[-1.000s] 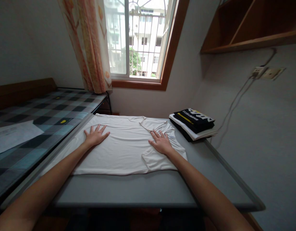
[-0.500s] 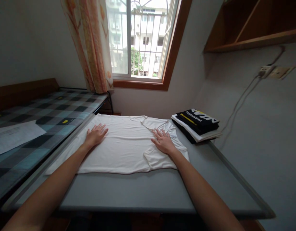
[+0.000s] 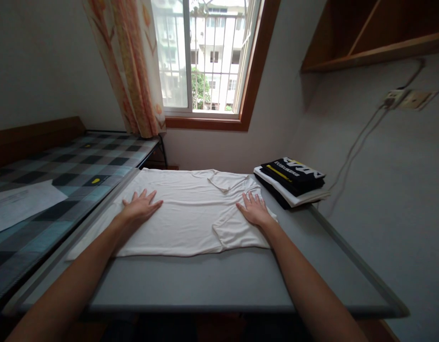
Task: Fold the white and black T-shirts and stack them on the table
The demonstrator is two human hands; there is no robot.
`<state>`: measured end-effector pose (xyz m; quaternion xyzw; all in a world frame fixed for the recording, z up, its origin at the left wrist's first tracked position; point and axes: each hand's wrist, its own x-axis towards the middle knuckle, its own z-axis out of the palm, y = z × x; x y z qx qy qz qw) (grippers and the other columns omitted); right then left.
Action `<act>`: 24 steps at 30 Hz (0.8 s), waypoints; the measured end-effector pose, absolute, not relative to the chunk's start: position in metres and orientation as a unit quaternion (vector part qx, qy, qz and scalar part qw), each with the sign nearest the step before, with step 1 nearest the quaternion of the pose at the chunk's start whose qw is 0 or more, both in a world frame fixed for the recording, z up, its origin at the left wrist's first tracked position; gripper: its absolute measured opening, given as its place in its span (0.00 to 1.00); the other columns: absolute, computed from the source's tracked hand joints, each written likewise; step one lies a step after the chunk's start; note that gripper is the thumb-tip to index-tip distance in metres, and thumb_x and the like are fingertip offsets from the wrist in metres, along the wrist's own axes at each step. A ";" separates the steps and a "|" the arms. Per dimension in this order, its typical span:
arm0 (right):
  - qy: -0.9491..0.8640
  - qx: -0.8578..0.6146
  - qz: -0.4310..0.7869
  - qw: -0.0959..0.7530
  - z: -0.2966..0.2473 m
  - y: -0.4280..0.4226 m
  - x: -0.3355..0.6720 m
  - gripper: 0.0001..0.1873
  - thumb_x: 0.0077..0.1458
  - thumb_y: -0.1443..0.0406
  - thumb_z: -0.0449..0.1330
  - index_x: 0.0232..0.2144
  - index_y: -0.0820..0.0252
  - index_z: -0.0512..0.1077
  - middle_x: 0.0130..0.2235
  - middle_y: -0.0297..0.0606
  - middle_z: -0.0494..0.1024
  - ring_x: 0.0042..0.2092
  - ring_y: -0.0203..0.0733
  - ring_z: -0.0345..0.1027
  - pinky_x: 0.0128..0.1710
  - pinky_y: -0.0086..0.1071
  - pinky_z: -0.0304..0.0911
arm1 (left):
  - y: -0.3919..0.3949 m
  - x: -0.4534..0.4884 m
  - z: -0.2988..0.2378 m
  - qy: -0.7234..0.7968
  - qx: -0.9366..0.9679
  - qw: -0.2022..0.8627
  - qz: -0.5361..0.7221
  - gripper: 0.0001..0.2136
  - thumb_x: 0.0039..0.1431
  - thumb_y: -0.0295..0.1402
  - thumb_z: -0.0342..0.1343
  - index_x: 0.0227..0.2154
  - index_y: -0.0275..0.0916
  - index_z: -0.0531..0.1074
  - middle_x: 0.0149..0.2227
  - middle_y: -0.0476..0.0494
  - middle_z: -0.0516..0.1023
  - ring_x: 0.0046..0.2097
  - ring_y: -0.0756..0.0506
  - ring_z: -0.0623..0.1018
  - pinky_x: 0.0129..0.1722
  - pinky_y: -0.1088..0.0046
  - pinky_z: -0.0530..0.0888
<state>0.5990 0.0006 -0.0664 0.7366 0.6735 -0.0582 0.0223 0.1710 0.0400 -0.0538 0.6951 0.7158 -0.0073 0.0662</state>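
Note:
A white T-shirt lies spread sideways on the grey table, its hem to the left and its sleeves and neck to the right. Some wrinkles run across the cloth. My left hand rests flat on the hem half, fingers spread. Over by the neck end, between the two sleeves, my right hand lies palm down with its fingers apart. Neither hand grips the cloth.
Folded clothes, black and white, are stacked at the table's far right corner. On the left, a bed with a checked mattress adjoins the table and carries a paper sheet. A cable hangs along the right wall.
My right hand has slid right across the shirt, toward the neck end. My left hand stays near the same spot with its fingers spread wider.

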 end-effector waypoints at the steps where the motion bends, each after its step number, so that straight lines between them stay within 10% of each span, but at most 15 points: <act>1: 0.674 0.736 -0.055 0.021 -0.066 0.002 0.599 0.41 0.62 0.44 0.34 0.69 0.62 0.41 0.70 0.48 0.39 0.69 0.57 0.31 0.65 0.50 0.32 | 0.042 0.173 -0.056 0.717 0.694 0.064 -0.006 0.38 0.58 0.61 0.36 0.67 0.48 0.50 0.69 0.36 0.45 0.67 0.21 0.47 0.53 0.27 0.49; 24: 0.671 0.740 -0.028 -0.005 -0.072 0.005 0.601 0.37 0.64 0.47 0.36 0.68 0.60 0.47 0.70 0.45 0.43 0.69 0.56 0.36 0.65 0.49 0.34 | 0.050 0.178 -0.068 0.712 0.700 0.019 0.047 0.35 0.60 0.58 0.33 0.67 0.49 0.50 0.70 0.37 0.45 0.67 0.25 0.48 0.57 0.30 0.45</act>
